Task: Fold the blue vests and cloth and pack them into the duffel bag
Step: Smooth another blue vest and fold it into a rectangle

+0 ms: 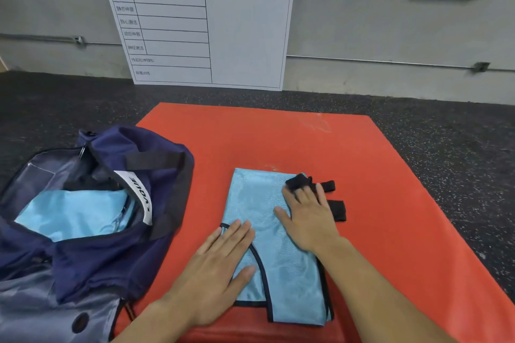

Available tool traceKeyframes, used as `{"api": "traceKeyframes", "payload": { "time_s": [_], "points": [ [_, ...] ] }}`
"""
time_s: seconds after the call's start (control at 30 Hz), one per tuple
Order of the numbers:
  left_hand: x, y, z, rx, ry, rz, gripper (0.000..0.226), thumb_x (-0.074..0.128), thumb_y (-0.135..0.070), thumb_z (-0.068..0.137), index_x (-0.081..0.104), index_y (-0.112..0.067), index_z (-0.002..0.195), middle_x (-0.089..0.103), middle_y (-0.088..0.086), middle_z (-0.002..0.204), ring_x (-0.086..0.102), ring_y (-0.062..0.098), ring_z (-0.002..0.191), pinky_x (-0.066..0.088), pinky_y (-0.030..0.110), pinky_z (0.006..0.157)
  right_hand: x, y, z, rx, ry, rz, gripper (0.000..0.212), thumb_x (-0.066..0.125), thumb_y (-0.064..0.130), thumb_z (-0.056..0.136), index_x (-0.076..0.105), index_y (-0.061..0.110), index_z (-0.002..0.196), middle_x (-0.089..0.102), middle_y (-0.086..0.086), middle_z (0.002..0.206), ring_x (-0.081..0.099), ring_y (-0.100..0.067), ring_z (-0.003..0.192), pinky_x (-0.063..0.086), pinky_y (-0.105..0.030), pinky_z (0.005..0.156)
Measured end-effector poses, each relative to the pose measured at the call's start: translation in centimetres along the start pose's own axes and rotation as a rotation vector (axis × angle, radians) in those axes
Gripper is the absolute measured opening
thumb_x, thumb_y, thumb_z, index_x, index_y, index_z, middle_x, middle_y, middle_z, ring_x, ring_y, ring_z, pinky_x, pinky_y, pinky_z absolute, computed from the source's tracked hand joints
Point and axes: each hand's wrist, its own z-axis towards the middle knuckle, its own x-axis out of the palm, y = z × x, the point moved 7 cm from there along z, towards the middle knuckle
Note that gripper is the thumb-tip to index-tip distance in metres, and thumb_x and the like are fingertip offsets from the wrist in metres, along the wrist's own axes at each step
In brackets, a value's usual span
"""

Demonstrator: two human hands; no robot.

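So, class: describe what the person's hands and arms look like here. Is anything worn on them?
Both forearms are bare right to the bottom edge of the picture, with no sleeves in view. The left hand and right hand wear no gloves, rings, watch or bracelets that show.

The folded vest (274, 242) lies on the mat (376, 203) in front of me, my left hand (214, 273) flat on its near left part and my right hand (309, 220) on its far right edge, beside the straps (338, 210). To my left sits the duffel bag (92, 231), partly on the mat, with another folded piece (75, 214) inside. Behind the mat, a board (200, 25) leans against the wall (390, 36).
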Motion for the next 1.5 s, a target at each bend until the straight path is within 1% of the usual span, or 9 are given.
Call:
{"api": "traceKeyframes", "payload": {
  "time_s": [0.17,0.27,0.47,0.57,0.67,1.07,1.23,1.33,1.5],
  "points": [
    [0.1,0.2,0.0,0.004,-0.006,0.028,0.065,0.016,-0.060,0.106,0.010,-0.028,0.162,0.000,-0.016,0.168,-0.006,0.001,0.153,-0.001,0.031,0.122,0.1,-4.9,0.3,0.266,0.001,0.077,0.075,0.012,0.065,0.102,0.002,0.024,0.164,-0.002,-0.004,0.172,-0.008,-0.022,0.158,-0.005,-0.046,0.127],
    [0.2,0.0,-0.1,0.001,0.008,-0.004,0.065,0.015,-0.062,0.105,0.001,-0.031,0.161,-0.009,-0.020,0.166,-0.016,-0.002,0.151,-0.008,0.030,0.122,0.7,-6.1,-0.1,0.296,0.047,0.195,0.085,0.014,0.071,0.099,-0.005,0.019,0.163,-0.003,0.001,0.172,-0.007,-0.016,0.157,0.000,-0.042,0.128],
    [-0.2,-0.3,-0.1,-0.004,0.015,-0.013,0.065,0.016,-0.062,0.105,-0.005,-0.032,0.160,-0.015,-0.021,0.165,-0.021,-0.004,0.149,-0.011,0.029,0.122,0.9,-6.2,-0.2,0.292,0.068,0.201,0.087,0.010,0.074,0.097,-0.006,0.018,0.163,-0.011,0.003,0.171,-0.016,-0.013,0.156,-0.006,-0.043,0.127],
    [-0.1,-0.2,-0.2,0.005,0.006,0.010,0.065,0.016,-0.061,0.106,-0.006,-0.031,0.160,-0.016,-0.020,0.165,-0.021,-0.003,0.149,-0.010,0.029,0.122,0.2,-5.6,-0.6,0.255,0.007,0.179,0.084,0.012,0.070,0.100,-0.005,0.016,0.163,-0.011,0.001,0.170,-0.016,-0.015,0.156,-0.007,-0.041,0.127],
    [0.2,0.1,-0.3,0.007,-0.001,0.022,0.066,0.016,-0.062,0.106,0.003,-0.028,0.161,-0.006,-0.015,0.168,-0.012,0.000,0.152,-0.006,0.030,0.122,0.7,-5.3,-1.2,0.233,0.096,0.206,0.084,0.015,0.069,0.101,-0.004,0.015,0.163,-0.011,0.000,0.170,-0.015,-0.013,0.156,-0.007,-0.038,0.127],
    [0.2,0.8,-2.5,0.002,0.061,0.003,0.066,0.015,-0.061,0.104,-0.007,-0.031,0.159,-0.019,-0.018,0.164,-0.024,-0.005,0.147,-0.011,0.028,0.122,-0.8,-5.5,-6.8,0.126,0.126,0.266,0.087,0.011,0.073,0.095,-0.002,0.020,0.163,-0.009,0.006,0.170,-0.012,-0.011,0.156,-0.004,-0.035,0.127],
    [0.3,0.9,-4.9,-0.003,0.030,0.096,0.064,0.020,-0.059,0.107,0.019,-0.025,0.161,0.013,-0.009,0.168,-0.002,0.001,0.153,0.005,0.030,0.120,-1.4,-5.1,-10.6,-0.031,0.142,0.304,0.100,0.000,0.081,0.081,-0.002,0.024,0.163,-0.010,0.012,0.168,-0.014,-0.004,0.154,-0.006,-0.031,0.127],
    [-0.2,0.3,-6.4,0.021,0.027,0.040,0.067,0.014,-0.064,0.104,0.011,-0.028,0.161,0.001,-0.014,0.167,-0.009,-0.003,0.152,-0.004,0.028,0.121,-0.9,-4.6,-13.6,-0.131,0.187,0.299,0.099,-0.002,0.084,0.080,-0.002,0.029,0.163,-0.011,0.016,0.166,-0.013,0.000,0.153,-0.002,-0.031,0.128],
    [-1.1,0.7,-9.4,-0.012,0.057,0.052,0.064,0.015,-0.061,0.106,0.006,-0.030,0.161,0.000,-0.015,0.167,-0.011,-0.005,0.150,-0.003,0.026,0.122,-0.4,-4.8,-18.3,-0.210,0.204,0.223,0.089,-0.005,0.078,0.086,0.003,0.034,0.163,-0.010,0.019,0.167,-0.017,0.006,0.150,-0.005,-0.028,0.127]
  ]
}}
